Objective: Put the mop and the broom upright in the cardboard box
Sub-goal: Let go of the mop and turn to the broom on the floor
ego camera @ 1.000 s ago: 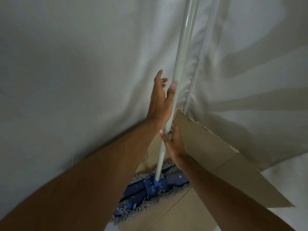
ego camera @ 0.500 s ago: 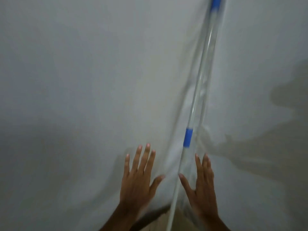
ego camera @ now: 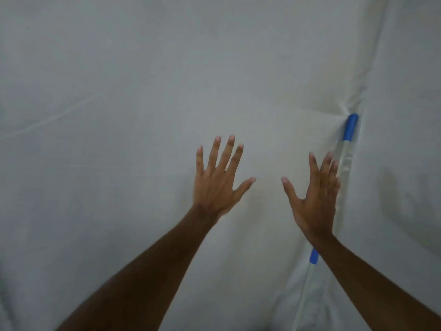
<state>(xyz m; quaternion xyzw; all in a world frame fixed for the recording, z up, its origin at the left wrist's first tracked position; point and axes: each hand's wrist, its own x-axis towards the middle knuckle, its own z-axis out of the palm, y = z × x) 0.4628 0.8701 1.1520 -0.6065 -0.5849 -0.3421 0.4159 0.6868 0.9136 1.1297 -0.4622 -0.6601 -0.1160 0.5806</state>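
Both hands have let go of the mop handle (ego camera: 346, 158): left hand (ego camera: 218, 185) and right hand (ego camera: 315, 199) hover with fingers spread, gripping nothing. Unsupported, the pole apparently leans into white sheeting (ego camera: 119, 91) and could slide sideways; its box is out of view.

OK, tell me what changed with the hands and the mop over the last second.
Both hands let go of the mop handle: the left hand and right hand now hover open, fingers spread. The view tilted upward, so the mop head and box are out of frame. The handle stays leaning on the white sheet.
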